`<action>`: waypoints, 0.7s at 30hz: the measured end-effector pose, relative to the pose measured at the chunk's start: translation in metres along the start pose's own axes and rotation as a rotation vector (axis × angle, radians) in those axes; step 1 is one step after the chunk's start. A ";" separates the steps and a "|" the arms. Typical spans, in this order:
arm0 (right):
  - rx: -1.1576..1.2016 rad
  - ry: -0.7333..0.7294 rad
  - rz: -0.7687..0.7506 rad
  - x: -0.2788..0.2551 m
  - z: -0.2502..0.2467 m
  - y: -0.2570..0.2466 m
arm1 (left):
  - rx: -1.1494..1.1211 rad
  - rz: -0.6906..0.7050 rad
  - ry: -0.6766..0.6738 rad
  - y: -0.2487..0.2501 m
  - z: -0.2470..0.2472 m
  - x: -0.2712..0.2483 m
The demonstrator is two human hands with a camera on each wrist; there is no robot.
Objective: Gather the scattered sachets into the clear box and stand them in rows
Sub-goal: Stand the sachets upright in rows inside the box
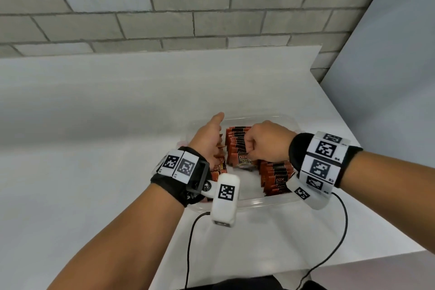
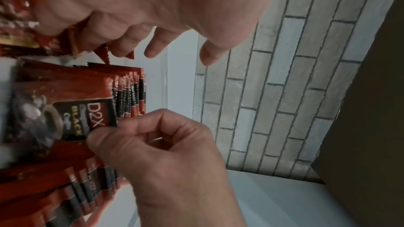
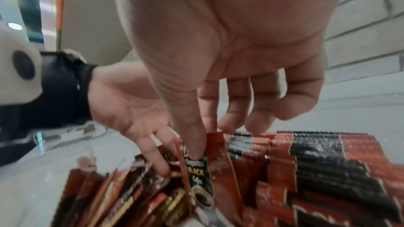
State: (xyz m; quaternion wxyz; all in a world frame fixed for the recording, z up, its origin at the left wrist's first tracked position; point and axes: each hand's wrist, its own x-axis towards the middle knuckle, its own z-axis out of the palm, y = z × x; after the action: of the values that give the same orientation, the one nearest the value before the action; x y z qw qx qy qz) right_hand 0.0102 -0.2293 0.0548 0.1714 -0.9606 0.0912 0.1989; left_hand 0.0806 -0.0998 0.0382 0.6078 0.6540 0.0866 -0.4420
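1. Right hand [image 1: 266, 142] is pinching the front sachet [image 1: 243, 160] by its top edge, thumb on the printed face, fingers curled behind it.
2. Left hand [image 1: 208, 140] is lying relaxed, fingers straight, resting on the loose pile of sachets [image 3: 122, 194] at the left; gripping nothing.
3. The pinched sachet is standing upright directly under the right hand, long axis vertical, face toward the person, at the near end of the middle row [image 1: 236, 140].
4. Right hand is the nearer one, so I'd judge it seats this piece.
5. Right row [image 1: 276, 178] is standing just beside; all inside the clear box [image 1: 259, 201].
6. Box is sitting on the white counter [image 1: 94, 125], near its front-right corner; open room is lying left and behind.
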 end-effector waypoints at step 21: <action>-0.522 -0.119 -0.020 0.025 0.009 -0.011 | 0.189 0.063 0.000 0.003 -0.003 -0.001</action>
State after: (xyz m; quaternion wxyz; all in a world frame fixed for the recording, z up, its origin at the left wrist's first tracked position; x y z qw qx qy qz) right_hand 0.0321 -0.2187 0.0395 -0.0753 -0.9598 0.0169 0.2700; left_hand 0.0836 -0.0976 0.0405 0.5570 0.7110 0.0240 -0.4286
